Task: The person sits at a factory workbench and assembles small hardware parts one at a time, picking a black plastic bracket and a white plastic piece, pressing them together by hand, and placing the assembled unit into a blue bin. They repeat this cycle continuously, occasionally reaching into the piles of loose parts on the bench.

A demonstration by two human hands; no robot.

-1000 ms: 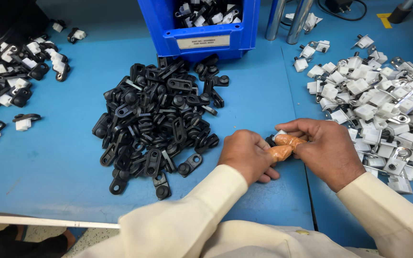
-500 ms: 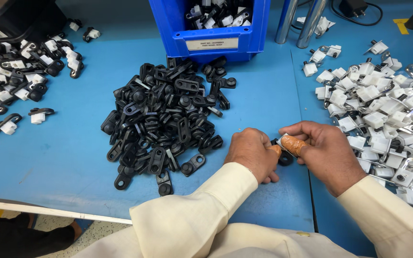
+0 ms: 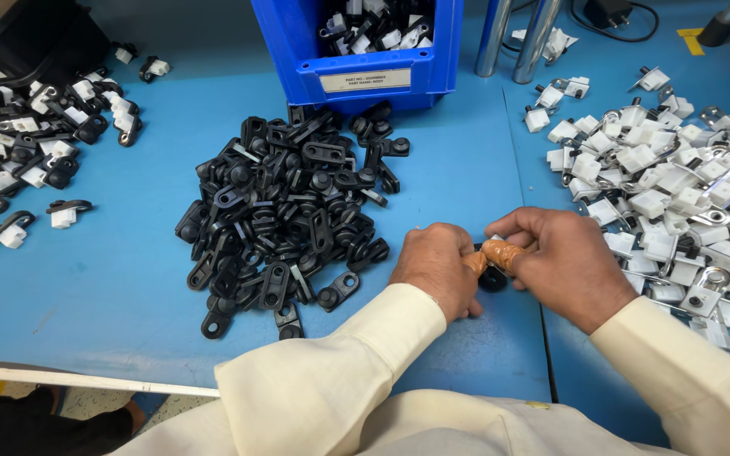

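My left hand (image 3: 435, 267) and my right hand (image 3: 561, 263) meet over the blue table (image 3: 120, 279), low and right of centre. Between them sits a small black plastic part (image 3: 492, 279), mostly hidden by the fingers. Both hands pinch it, and orange finger cots cover the tips of the thumb and a finger. A heap of black plastic clips (image 3: 289, 211) lies just left of my left hand. A heap of white plastic pieces with metal clips (image 3: 678, 194) lies right of my right hand.
A blue bin (image 3: 356, 76) holding joined black-and-white parts stands at the back centre. More joined parts (image 3: 27, 169) are spread at the far left beside a black box. Two metal posts (image 3: 517, 34) rise behind the bin. The table's front edge runs along the bottom left.
The hands stay pressed together on the small part, with only slight finger movement. The view has shifted a little, so everything sits lower and further right in the frame.
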